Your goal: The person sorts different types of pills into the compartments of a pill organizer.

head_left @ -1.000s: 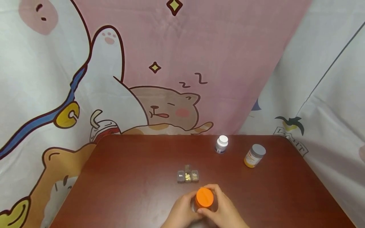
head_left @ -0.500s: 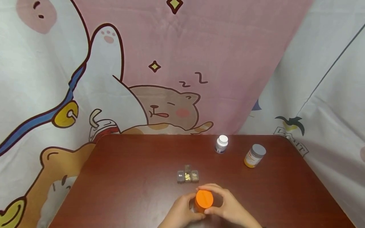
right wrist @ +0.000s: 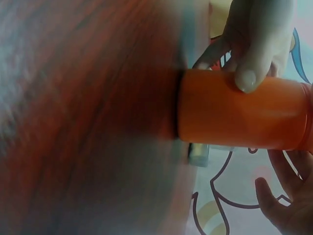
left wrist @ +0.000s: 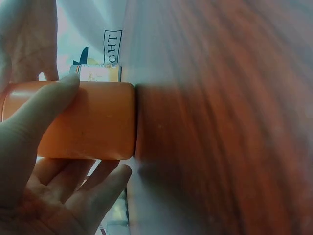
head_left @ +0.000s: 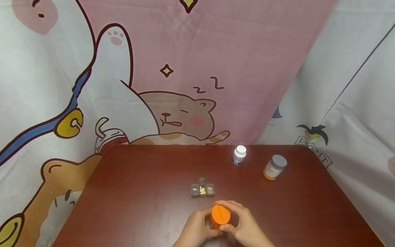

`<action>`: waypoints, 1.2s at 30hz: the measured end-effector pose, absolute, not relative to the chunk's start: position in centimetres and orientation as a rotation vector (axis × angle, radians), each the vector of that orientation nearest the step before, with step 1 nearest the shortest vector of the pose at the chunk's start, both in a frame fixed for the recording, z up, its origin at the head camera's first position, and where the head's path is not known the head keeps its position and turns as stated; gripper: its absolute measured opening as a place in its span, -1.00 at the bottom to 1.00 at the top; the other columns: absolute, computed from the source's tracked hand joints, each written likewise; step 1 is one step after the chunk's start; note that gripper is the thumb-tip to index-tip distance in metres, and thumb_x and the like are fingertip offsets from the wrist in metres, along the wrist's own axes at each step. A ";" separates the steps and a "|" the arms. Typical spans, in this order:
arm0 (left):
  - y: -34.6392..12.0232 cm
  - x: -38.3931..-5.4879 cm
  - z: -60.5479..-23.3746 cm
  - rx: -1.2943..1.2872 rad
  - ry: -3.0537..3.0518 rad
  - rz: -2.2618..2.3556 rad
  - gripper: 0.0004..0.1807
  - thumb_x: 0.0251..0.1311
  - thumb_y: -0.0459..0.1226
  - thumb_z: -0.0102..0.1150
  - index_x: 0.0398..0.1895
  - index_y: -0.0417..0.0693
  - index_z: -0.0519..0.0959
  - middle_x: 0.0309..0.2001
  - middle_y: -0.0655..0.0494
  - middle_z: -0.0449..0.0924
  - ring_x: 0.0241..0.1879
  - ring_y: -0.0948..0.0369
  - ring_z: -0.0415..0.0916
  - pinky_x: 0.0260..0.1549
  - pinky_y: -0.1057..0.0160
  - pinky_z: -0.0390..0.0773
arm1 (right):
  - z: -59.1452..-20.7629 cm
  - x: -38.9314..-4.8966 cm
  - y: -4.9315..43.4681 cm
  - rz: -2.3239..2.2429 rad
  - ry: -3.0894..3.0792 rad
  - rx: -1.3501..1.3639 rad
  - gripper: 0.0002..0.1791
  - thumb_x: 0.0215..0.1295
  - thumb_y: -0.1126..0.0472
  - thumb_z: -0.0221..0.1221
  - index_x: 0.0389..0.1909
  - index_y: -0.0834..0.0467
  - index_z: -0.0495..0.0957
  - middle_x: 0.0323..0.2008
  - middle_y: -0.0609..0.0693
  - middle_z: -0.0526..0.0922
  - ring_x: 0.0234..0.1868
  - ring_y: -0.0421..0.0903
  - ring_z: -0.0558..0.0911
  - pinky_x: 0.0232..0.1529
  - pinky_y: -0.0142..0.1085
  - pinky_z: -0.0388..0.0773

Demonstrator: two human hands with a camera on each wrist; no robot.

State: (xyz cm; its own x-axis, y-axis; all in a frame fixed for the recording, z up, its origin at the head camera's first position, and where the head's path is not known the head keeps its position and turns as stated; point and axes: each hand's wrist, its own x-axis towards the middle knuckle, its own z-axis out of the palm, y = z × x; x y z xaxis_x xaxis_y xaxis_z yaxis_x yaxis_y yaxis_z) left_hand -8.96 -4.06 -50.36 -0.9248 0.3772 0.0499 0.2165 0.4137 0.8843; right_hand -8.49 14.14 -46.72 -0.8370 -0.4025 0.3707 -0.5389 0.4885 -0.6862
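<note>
An orange pill bottle (head_left: 220, 214) stands upright on the table in front of me, its orange cap facing up in the head view. My left hand (head_left: 195, 229) grips the bottle's body, the thumb (left wrist: 49, 100) lying across its side in the left wrist view. At the cap is my right hand (head_left: 246, 224), thumb and fingers curled round its rim. Just beyond the hands lies a small pill organizer (head_left: 195, 190). Its middle lid is raised, and pale yellow pills (head_left: 202, 190) lie in that compartment.
Toward the back of the dark red-brown table (head_left: 139, 185) stands a white-capped bottle (head_left: 239, 155). To its right is a grey-lidded jar (head_left: 274, 167) with a yellowish base. Printed cloth (head_left: 247, 68) hangs behind and along the sides.
My right hand has shifted round the cap, its thumb now farther right than a second ago. The left hand keeps its grip on the pill bottle. The head view has tilted slightly.
</note>
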 end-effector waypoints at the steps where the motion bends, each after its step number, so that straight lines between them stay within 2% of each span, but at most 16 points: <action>1: -4.1 -8.9 -50.4 0.535 2.510 1.529 -0.50 -0.30 -0.07 0.43 -0.14 0.22 0.56 -0.27 0.48 0.53 -0.26 0.44 0.44 -0.17 0.21 0.45 | -46.7 -8.4 14.1 1.275 -2.582 0.804 -0.36 -0.16 -0.03 0.33 0.06 -0.07 0.45 -0.02 -0.23 0.51 -0.02 -0.12 0.47 -0.08 -0.05 0.41; 5: -4.1 -8.9 -50.4 0.569 2.545 1.485 -0.49 -0.28 -0.08 0.42 -0.11 0.25 0.54 -0.25 0.48 0.52 -0.24 0.43 0.43 -0.15 0.20 0.45 | -46.7 -8.3 14.1 1.226 -2.613 0.839 -0.37 -0.08 -0.02 0.30 0.11 -0.08 0.39 0.01 -0.23 0.48 -0.02 -0.14 0.47 -0.06 -0.07 0.43; 11: -4.1 -8.8 -50.3 0.634 2.696 1.271 -0.36 -0.24 0.05 0.35 0.03 0.16 0.46 -0.11 0.38 0.50 -0.13 0.33 0.45 -0.13 0.16 0.47 | -46.3 -8.4 14.7 0.952 -2.717 0.921 -0.25 -0.05 -0.12 0.26 0.23 -0.19 0.22 0.11 -0.31 0.36 0.02 -0.25 0.40 -0.04 -0.10 0.42; 13: -4.1 -8.7 -50.1 0.633 2.724 1.220 -0.33 -0.23 0.07 0.34 0.05 0.12 0.44 -0.08 0.33 0.50 -0.11 0.29 0.45 -0.12 0.15 0.47 | -46.0 -8.6 14.8 0.894 -2.731 0.934 -0.24 -0.05 -0.16 0.25 0.23 -0.23 0.21 0.11 -0.35 0.34 0.03 -0.27 0.39 -0.04 -0.09 0.42; 19: -4.7 -8.7 -49.4 0.554 2.723 1.147 -0.29 -0.17 0.06 0.30 0.12 0.04 0.39 0.01 0.20 0.48 -0.04 0.18 0.43 -0.08 0.07 0.44 | -45.2 -10.0 15.7 0.759 -2.633 0.962 -0.27 -0.09 -0.18 0.27 0.18 -0.18 0.29 0.05 -0.30 0.41 0.01 -0.23 0.44 -0.06 -0.12 0.44; 23: -5.7 -8.6 -49.1 0.519 2.746 1.144 -0.40 -0.08 0.00 0.26 0.09 0.07 0.42 -0.02 0.24 0.50 -0.02 0.18 0.43 -0.07 0.07 0.42 | -44.4 -12.3 17.5 0.677 -2.628 0.868 -0.23 -0.17 -0.14 0.34 0.17 -0.19 0.32 0.02 -0.31 0.43 -0.02 -0.25 0.46 -0.09 -0.20 0.48; 29: -7.2 -8.7 -49.2 0.502 2.774 1.233 -0.60 0.04 -0.10 0.19 0.01 0.15 0.49 -0.11 0.35 0.55 -0.07 0.26 0.46 -0.09 0.08 0.42 | -43.2 -17.2 21.3 0.573 -2.693 0.731 -0.26 -0.18 -0.03 0.38 0.14 -0.20 0.36 -0.07 -0.27 0.46 -0.10 -0.22 0.49 -0.18 -0.18 0.51; 36: -7.9 -8.5 -49.6 0.490 2.769 1.279 -0.66 0.10 -0.10 0.13 -0.02 0.11 0.51 -0.15 0.37 0.56 -0.12 0.29 0.49 -0.10 0.09 0.43 | -43.0 -22.0 24.5 0.474 -2.766 0.588 -0.38 -0.15 0.01 0.38 0.02 0.02 0.47 -0.12 -0.05 0.51 -0.18 -0.03 0.53 -0.22 -0.06 0.50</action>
